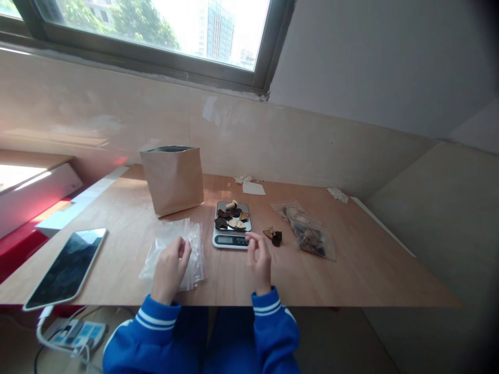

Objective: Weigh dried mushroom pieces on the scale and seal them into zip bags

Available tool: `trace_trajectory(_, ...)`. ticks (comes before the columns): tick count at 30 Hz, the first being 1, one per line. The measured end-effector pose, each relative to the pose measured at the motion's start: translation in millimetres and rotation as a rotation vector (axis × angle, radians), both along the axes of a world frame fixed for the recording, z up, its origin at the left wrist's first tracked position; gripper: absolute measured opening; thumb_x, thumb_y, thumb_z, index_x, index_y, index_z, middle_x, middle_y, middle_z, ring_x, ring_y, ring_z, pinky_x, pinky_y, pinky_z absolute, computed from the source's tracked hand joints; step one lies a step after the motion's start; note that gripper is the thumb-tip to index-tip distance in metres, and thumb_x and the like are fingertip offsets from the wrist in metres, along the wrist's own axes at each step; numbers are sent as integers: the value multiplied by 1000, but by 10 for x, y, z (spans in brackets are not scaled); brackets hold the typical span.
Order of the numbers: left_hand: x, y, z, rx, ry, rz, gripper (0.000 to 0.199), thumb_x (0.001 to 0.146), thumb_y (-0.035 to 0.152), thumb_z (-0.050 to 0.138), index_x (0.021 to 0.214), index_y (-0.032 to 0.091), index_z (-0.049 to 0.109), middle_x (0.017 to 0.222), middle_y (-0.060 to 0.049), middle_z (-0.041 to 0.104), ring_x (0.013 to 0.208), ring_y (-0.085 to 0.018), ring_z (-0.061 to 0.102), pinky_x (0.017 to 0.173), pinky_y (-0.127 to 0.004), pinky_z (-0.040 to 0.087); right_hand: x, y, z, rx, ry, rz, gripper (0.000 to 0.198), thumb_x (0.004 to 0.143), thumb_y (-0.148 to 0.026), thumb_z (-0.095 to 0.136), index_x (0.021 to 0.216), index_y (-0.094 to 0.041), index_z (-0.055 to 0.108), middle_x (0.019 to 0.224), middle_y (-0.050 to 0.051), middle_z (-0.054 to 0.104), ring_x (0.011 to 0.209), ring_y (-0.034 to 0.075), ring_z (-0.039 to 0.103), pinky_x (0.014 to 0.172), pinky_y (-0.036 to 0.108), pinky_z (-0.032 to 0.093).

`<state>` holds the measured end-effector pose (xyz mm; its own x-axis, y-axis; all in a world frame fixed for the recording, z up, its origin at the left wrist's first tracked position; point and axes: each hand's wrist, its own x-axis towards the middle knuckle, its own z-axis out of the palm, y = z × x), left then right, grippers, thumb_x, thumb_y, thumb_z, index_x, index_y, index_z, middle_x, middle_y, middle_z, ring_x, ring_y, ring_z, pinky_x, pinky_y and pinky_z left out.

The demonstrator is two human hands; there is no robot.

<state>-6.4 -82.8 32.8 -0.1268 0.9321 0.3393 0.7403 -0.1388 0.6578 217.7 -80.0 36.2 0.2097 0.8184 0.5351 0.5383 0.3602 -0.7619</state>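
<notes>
My left hand rests on a stack of clear zip bags with red seal strips, fingers curled over the top bag. My right hand hovers just right of a small digital kitchen scale, fingers loosely apart and holding nothing. Several dark and pale dried pieces lie on the scale's platform. A few more dried pieces sit loose on the table just beyond my right hand.
An open brown paper bag stands behind the zip bags. Two filled clear bags lie to the right. A smartphone on a cable lies at the left front. Paper scraps sit near the wall. A power strip lies below the wooden table.
</notes>
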Motion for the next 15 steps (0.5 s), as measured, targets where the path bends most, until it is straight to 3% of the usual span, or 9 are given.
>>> trace_trajectory(3, 171, -87, 220, 38, -142, -129, 31, 93, 43, 40, 70, 22, 40, 62, 3, 43, 58, -14, 46, 61, -28, 38, -426, -280, 150, -216, 57, 265, 24, 97, -34, 40, 109, -22, 58, 93, 4, 66, 77, 15, 62, 71, 27, 49)
trace_trajectory(5, 264, -125, 311, 32, -237, -254, 29, 94, 42, 40, 73, 22, 45, 65, 3, 47, 61, -13, 48, 63, -26, 40, -590, -321, 223, -296, 57, 360, 23, 95, -40, 46, 102, -21, 59, 90, 2, 66, 70, 14, 60, 66, 25, 47)
trace_trajectory(7, 304, -136, 351, 39, -331, -286, 29, 95, 41, 40, 75, 21, 46, 66, 2, 48, 62, -13, 49, 62, -25, 41, -625, -269, 260, -320, 50, 383, 24, 94, -41, 47, 90, -21, 58, 84, 1, 64, 68, 13, 58, 63, 24, 45)
trace_trajectory(12, 248, -70, 342, 120, -489, -110, 34, 94, 45, 40, 71, 21, 42, 61, 4, 41, 58, -12, 43, 59, -25, 38, -449, -141, 283, -339, 47, 324, 30, 95, -42, 45, 77, -20, 55, 74, 0, 59, 64, 13, 54, 60, 24, 41)
trace_trajectory(15, 276, -51, 343, 80, -525, -200, 34, 93, 47, 43, 71, 21, 46, 63, 3, 43, 61, -13, 45, 61, -25, 40, -450, -191, 333, -341, 99, 382, 31, 96, -44, 42, 82, -20, 56, 79, 1, 62, 68, 13, 56, 62, 23, 43)
